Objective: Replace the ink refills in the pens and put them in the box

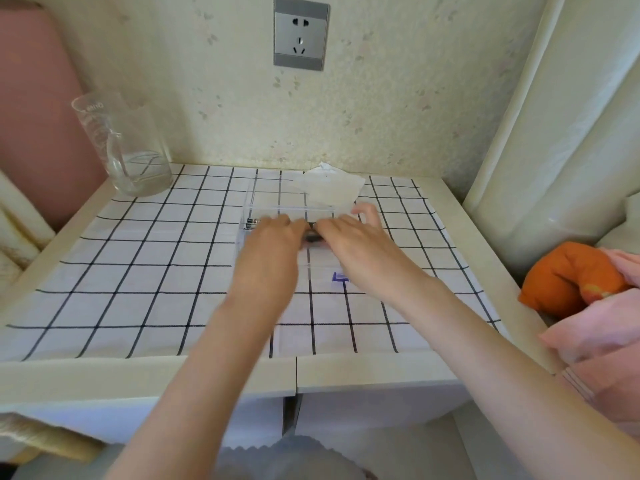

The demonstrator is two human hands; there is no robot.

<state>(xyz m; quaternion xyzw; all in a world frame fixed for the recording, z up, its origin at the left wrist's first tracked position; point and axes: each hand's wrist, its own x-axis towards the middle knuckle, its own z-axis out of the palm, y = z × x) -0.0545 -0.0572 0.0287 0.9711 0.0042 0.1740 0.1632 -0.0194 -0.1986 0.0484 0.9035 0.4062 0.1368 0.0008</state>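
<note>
Both hands meet over the clear box [277, 211]. My left hand [268, 244] and right hand [349, 237] converge on a dark object [312, 236], probably a pen, at the box's near edge; it's too blurred to tell pinch from press. Risk: it slips out, or the hands shove the light box. Pens [251, 221] lie in the box's left end, long axis left-right along the box; tip direction unreadable.

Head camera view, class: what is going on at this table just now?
A person reaches with both hands at a clear plastic box on the checked cloth. The left hand and right hand meet over a small dark item, likely a pen; motion blur hides the grip. Dark pen ends show at the box's left side. A tissue lies behind it.
</note>
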